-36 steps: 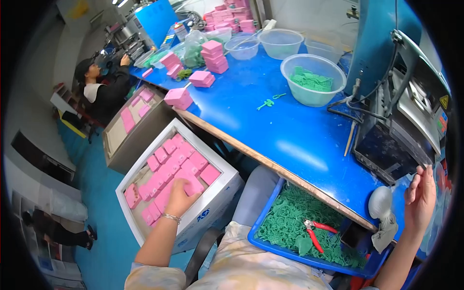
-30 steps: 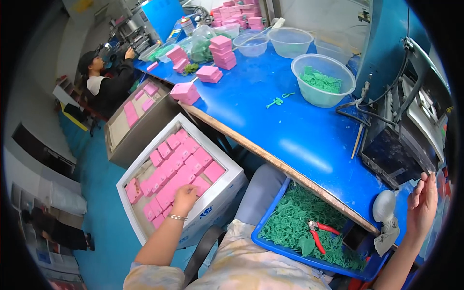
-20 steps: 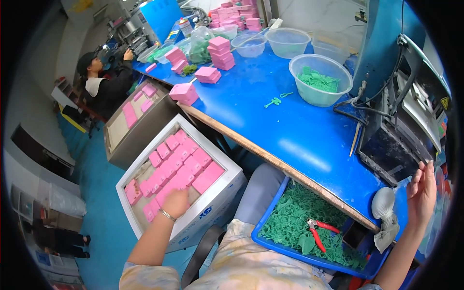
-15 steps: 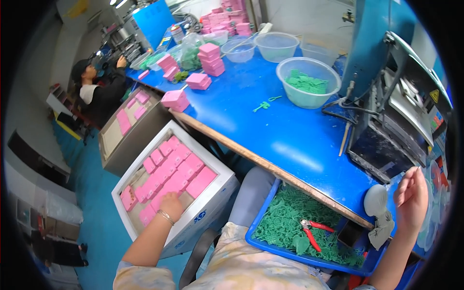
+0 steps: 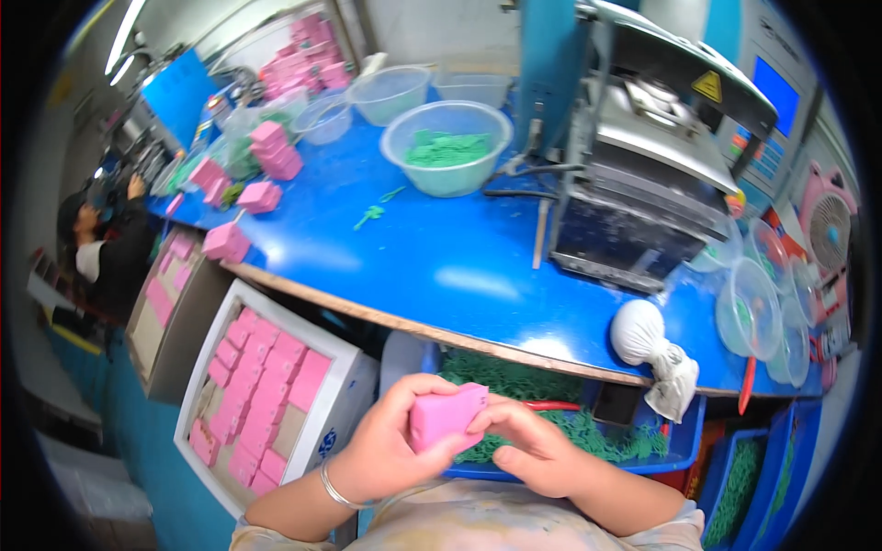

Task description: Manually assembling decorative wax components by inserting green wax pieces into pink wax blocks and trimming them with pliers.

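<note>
A small pink block (image 5: 445, 419), apparently a rubber mould, is gripped in my left hand (image 5: 390, 436) above the blue tray. From the other side, the bent fingers of my right hand (image 5: 537, 445) press on the block's right end, with that thumb held apart below. Beneath both hands lies the blue tray (image 5: 680, 456) full of green tangled pieces (image 5: 588, 436). Part of the red-handled pliers (image 5: 551, 405) shows there, the rest hidden by my hand. At my left a white box (image 5: 347, 386) holds rows of similar pink blocks (image 5: 262, 386).
On the blue table (image 5: 441, 248) stand a tub of green pieces (image 5: 446, 179), stacked pink blocks (image 5: 276, 151), a black-and-grey press machine (image 5: 634, 220) and a tied white cloth bag (image 5: 638, 332). Clear tubs (image 5: 749, 308) sit at the right. A person (image 5: 115, 248) works at far left.
My left hand has come from the white box to the middle with a pink block in it. My right hand has moved in from the right to meet it. The view has swung right.
</note>
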The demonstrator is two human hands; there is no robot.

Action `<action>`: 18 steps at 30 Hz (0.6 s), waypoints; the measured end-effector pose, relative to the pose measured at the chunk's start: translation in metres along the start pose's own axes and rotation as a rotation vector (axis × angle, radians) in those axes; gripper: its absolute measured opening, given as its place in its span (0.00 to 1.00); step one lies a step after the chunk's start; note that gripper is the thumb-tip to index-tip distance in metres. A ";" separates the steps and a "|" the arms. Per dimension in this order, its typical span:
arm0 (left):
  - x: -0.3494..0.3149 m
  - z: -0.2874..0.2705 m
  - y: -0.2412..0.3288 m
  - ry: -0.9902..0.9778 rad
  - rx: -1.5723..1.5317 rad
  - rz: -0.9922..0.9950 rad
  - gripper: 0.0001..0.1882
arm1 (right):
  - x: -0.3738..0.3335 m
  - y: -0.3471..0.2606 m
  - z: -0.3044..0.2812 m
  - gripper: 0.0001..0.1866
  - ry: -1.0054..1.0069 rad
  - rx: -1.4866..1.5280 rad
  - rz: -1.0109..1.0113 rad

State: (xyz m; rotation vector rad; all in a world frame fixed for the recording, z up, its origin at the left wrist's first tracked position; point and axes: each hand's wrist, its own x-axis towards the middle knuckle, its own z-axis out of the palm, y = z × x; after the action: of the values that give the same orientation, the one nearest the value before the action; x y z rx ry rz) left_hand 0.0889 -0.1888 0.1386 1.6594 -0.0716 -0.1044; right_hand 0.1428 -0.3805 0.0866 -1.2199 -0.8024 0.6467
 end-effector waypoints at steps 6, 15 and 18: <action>0.017 0.032 0.000 -0.161 0.566 0.523 0.40 | -0.004 -0.004 0.007 0.20 0.216 0.382 0.071; 0.019 0.030 -0.024 -0.173 0.075 0.450 0.39 | -0.011 -0.014 0.003 0.12 0.371 0.139 0.063; 0.012 0.029 -0.029 -0.025 -0.274 0.302 0.35 | -0.017 -0.010 0.000 0.23 0.389 0.292 0.093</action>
State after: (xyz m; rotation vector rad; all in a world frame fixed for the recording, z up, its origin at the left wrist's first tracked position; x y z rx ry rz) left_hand 0.0967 -0.2160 0.1064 1.3571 -0.3117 0.0912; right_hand 0.1329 -0.3967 0.0930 -1.0725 -0.3154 0.5552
